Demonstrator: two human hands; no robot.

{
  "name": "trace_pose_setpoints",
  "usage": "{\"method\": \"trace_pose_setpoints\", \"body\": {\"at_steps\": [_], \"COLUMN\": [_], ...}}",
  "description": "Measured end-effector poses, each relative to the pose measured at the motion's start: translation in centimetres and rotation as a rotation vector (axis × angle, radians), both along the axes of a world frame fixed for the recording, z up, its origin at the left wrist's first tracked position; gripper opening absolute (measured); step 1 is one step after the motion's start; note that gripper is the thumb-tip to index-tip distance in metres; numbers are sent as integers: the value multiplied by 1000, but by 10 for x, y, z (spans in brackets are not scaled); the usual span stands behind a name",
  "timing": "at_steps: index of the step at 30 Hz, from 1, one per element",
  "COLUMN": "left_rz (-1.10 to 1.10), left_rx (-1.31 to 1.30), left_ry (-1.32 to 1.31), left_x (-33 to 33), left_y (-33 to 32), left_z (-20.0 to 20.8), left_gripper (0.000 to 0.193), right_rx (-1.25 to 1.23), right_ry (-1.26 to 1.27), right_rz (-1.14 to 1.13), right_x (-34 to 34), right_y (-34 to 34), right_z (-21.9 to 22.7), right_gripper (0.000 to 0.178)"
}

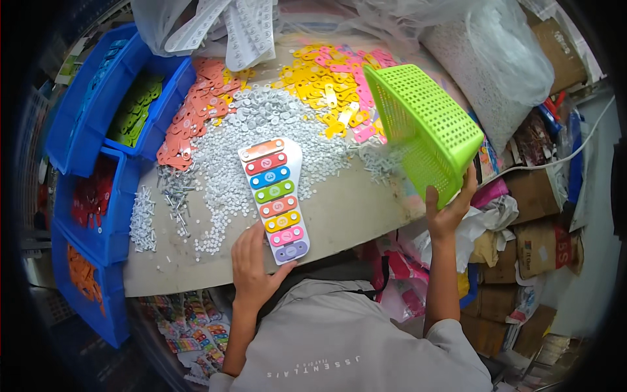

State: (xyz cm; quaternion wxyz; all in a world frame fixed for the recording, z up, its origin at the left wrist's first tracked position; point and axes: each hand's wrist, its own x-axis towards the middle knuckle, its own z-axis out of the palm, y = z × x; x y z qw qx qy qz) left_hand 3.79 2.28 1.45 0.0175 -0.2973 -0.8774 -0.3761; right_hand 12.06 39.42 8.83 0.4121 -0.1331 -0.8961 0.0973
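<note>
Xylophone (277, 204): your left hand (253, 268) touches its seven o'clock corner; whether that grip clamps, I cannot tell.
Basket (436, 108): two o'clock, clamped in your right hand (453, 206).

Two bare hands are in view, a left hand (256, 268) and a right hand (454, 206). There is one toy xylophone (277, 199) bearing eight bars (273, 177): one each of red, blue, green, yellow, pink and purple, plus two in orange shades. One green basket (434, 117) shows on the right, and four blue bins (78, 124) on the left. Loose bars make three coloured heaps at the far side: one salmon (186, 124), one yellow (313, 81), one pink (360, 88). At least two white strips (249, 39) lie far left; overlap hides their exact number. The small grey-white caps (238, 153) are too many to count.
</note>
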Motion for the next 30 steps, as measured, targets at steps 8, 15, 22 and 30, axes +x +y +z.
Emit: {"method": "trace_pose_setpoints", "body": {"at_steps": [8,15,22,30], "left_rz": [15,55,25,46], "left_rx": [92,131,138,163], "left_ry": [6,-28,-58,-25], "left_x": [3,3,3,6], "left_y": [2,-1,0,0], "left_z": [-7,-17,-11,-13], "left_gripper": [95,95,93,97], "right_rx": [82,-339,-463,-851], "right_ry": [230,835,488,497], "right_rz": [-95,-474,-1167,-993], "right_x": [49,180,287,235], "right_y": [32,52,87,134], "right_z": [-20,-9,-137,-198], "right_gripper": [69,63,79,71]}}
